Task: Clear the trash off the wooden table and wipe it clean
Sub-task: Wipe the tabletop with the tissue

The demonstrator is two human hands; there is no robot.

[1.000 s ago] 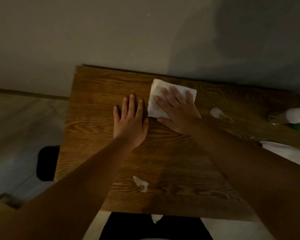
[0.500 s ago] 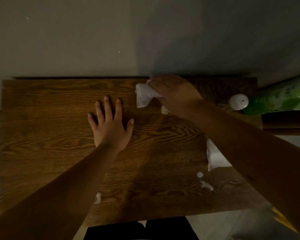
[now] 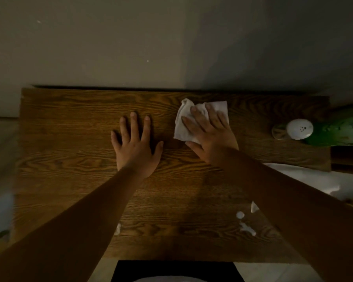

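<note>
Head: tissue [image 3: 181, 127] under right hand [image 3: 210, 137].

A dark brown wood-grain counter [image 3: 69, 155] spans the middle of the frame, its far edge against the wall. A crumpled white cloth [image 3: 183, 121] lies flat on it right of centre near the far edge, partly covered. Small white scraps [image 3: 245, 224] sit on the counter at lower right, and another white scrap [image 3: 117, 228] at lower centre-left.
</note>
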